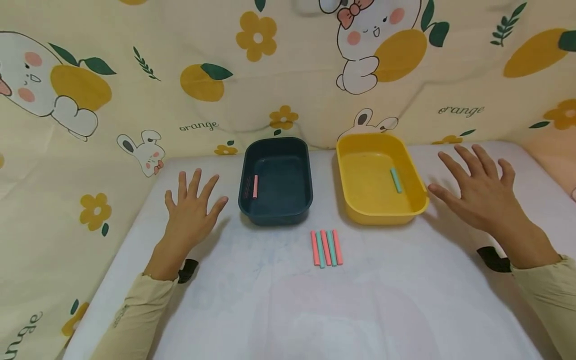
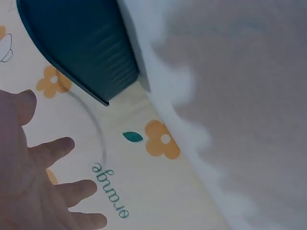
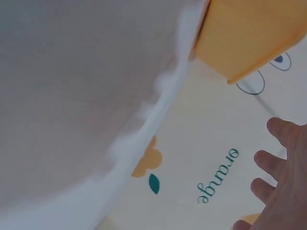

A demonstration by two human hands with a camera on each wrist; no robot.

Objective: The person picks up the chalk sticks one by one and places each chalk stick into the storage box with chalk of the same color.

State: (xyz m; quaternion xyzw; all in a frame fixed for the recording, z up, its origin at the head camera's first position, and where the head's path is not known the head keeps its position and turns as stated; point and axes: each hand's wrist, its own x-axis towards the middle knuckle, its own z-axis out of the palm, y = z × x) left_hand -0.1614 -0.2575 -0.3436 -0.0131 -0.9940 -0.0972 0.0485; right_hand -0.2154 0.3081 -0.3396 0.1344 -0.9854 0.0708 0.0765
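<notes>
- Judging by how things lie, only a little is done: one pink stick (image 1: 255,186) lies in the dark tub (image 1: 283,180), one green stick (image 1: 396,180) in the yellow tub (image 1: 369,185).
- Left are five sticks (image 1: 326,248), pink and green alternating, side by side on the tabletop (image 1: 270,305).
- Their long axes run away from the person, far ends leaning slightly left.
- Left hand (image 1: 190,215) and right hand (image 1: 483,200): fingers spread wide, holding nothing.

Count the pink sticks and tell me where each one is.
4. One pink stick lies in the dark bin. The left stick, middle stick and right stick of the row on the white table are also pink. None appears hidden.
</notes>
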